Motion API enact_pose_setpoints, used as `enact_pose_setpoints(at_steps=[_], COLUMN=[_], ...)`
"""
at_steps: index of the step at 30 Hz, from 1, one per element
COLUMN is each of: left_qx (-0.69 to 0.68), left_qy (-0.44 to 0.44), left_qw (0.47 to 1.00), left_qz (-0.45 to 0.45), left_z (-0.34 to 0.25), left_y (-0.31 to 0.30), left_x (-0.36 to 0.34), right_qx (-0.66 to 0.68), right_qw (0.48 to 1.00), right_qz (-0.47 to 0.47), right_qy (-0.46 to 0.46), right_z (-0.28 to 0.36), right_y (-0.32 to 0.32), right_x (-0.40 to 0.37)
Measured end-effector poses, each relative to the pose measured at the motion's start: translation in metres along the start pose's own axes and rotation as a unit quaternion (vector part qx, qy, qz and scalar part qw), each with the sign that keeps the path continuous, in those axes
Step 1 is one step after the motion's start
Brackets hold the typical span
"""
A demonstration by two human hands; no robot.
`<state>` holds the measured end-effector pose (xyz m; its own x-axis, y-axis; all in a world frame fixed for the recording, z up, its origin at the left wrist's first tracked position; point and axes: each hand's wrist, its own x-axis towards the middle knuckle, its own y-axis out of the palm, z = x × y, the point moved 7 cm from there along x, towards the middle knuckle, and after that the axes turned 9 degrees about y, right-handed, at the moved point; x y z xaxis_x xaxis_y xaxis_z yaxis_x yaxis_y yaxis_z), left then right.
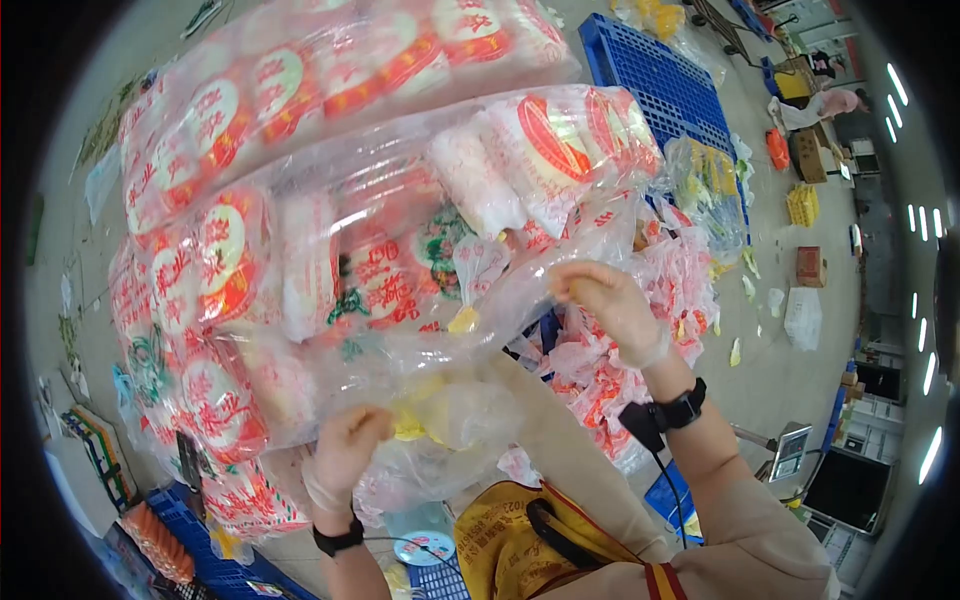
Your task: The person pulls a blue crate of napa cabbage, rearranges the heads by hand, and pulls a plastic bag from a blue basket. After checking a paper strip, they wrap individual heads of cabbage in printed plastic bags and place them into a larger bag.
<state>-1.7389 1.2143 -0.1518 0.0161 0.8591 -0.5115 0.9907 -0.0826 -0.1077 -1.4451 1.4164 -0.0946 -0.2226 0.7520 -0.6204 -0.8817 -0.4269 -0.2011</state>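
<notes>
A big clear plastic bag (400, 350) lies open towards me, with packs of white plastic bags printed in red (230, 250) inside. My right hand (605, 300) pinches the bag's edge at its right side, thumb and fingers together. On the near left, my left hand (350, 445) has curled fingers at the clear film; what they hold is too small to make out. Green-printed bundles (440, 250) show through the opening between the hands. Behind this bag lies another long clear bag of similar packs (340, 60).
Crumpled pink and white bags (600, 390) are heaped beyond my right forearm. A blue pallet (665, 90) lies at the upper right, near yellow crates (803, 205) and a cardboard box (811, 266). Another blue pallet (200, 530) is at lower left. A person (820, 105) is in the distance.
</notes>
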Motion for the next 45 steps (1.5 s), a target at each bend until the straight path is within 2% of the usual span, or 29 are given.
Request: enact_pose_setpoints(at_steps=[4,5,6,8,9,10,11,12,13,14,15,16,18,19,21,22,23,24,26,28,30,31,33,34,36,40,42,43,45], left_qx=[0.136,0.124,0.111,0.285,0.285,-0.045,-0.369,-0.374,-0.313,-0.172,-0.026,0.136,0.398,0.480,0.527,0.480,0.430,0.438,0.029,-0.111,-0.134,-0.140,-0.197,-0.205,-0.300,-0.173,-0.374,-0.376,-0.443], left_qy=[0.148,0.262,0.373,0.252,0.247,0.107,-0.049,-0.048,0.000,0.071,0.136,0.209,0.322,0.357,0.362,0.368,0.373,0.364,0.173,0.136,0.193,0.194,0.101,0.105,0.104,0.240,0.197,0.196,0.191], left_qw=[0.978,0.953,0.913,0.918,0.920,0.978,0.902,0.907,0.938,0.976,0.986,0.964,0.848,0.783,0.746,0.773,0.797,0.798,0.949,0.954,0.942,0.939,0.939,0.936,0.909,0.922,0.893,0.892,0.868], left_qz=[-0.050,-0.086,-0.121,-0.111,-0.108,-0.173,-0.217,-0.189,-0.149,-0.110,-0.090,-0.091,-0.140,-0.169,-0.184,-0.192,-0.200,-0.199,-0.261,-0.243,-0.240,-0.246,-0.264,-0.267,-0.270,-0.250,-0.153,-0.156,-0.115], left_z=[-0.090,-0.096,-0.101,-0.085,-0.109,-0.132,-0.130,-0.121,-0.109,-0.100,-0.092,-0.092,-0.092,-0.090,-0.081,-0.082,-0.082,-0.073,-0.023,-0.042,-0.065,-0.060,-0.037,-0.036,-0.031,-0.073,-0.080,-0.083,-0.088], left_y=[-0.001,0.003,0.006,0.010,0.019,0.022,0.039,0.045,0.046,0.043,0.040,0.038,0.035,0.033,0.024,0.013,0.005,0.003,-0.019,-0.009,-0.003,-0.005,-0.007,-0.005,0.002,0.019,0.032,0.032,0.039], left_x=[0.124,0.159,0.192,0.286,0.292,0.288,0.286,0.305,0.319,0.329,0.332,0.330,0.307,0.295,0.264,0.241,0.221,0.205,0.188,0.173,0.170,0.174,0.186,0.185,0.183,0.175,0.179,0.178,0.178], right_qx=[-0.084,-0.154,-0.153,0.027,-0.041,-0.040,0.090,0.218,0.219,0.038,-0.142,-0.138,0.270,0.275,-0.136,-0.128,0.131,0.374,0.267,0.145,-0.208,-0.217,-0.233,-0.241,0.002,-0.092,-0.316,-0.318,-0.333], right_qw=[0.991,0.987,0.987,0.992,0.998,0.998,0.995,0.974,0.974,0.995,0.983,0.984,0.960,0.958,0.970,0.972,0.987,0.900,0.905,0.893,0.938,0.936,0.945,0.941,0.989,0.982,0.929,0.928,0.835], right_qz=[0.030,-0.015,-0.012,-0.103,-0.046,-0.044,-0.009,0.023,0.019,0.018,0.021,0.022,0.027,0.032,-0.047,-0.037,0.084,0.195,0.256,0.305,0.182,0.183,-0.085,-0.084,0.145,0.165,0.023,0.027,0.014], right_qy=[-0.101,0.050,0.051,-0.063,-0.013,-0.007,-0.035,-0.063,-0.056,-0.086,-0.112,-0.108,0.069,0.073,-0.195,-0.194,-0.047,0.110,0.210,0.299,0.208,0.207,-0.215,-0.220,-0.004,0.031,-0.192,-0.193,-0.438], right_z=[-0.035,-0.063,-0.067,-0.062,-0.074,-0.085,-0.091,-0.096,-0.094,-0.085,-0.081,-0.084,-0.112,-0.107,-0.058,-0.054,-0.069,-0.082,-0.083,-0.093,-0.091,-0.089,-0.019,-0.020,-0.064,-0.072,-0.002,0.014,0.058], right_y=[-0.005,-0.004,0.009,0.011,0.012,0.014,0.020,0.020,0.016,0.018,0.025,0.030,0.041,0.047,0.055,0.068,0.086,0.112,0.120,0.127,0.111,0.112,0.090,0.090,0.107,0.091,0.075,0.080,0.103], right_x=[0.074,0.100,0.111,0.120,0.136,0.148,0.158,0.164,0.165,0.162,0.157,0.158,0.162,0.148,0.100,0.093,0.096,0.088,0.082,0.076,0.088,0.083,0.072,0.074,0.089,0.087,0.074,0.074,0.050])
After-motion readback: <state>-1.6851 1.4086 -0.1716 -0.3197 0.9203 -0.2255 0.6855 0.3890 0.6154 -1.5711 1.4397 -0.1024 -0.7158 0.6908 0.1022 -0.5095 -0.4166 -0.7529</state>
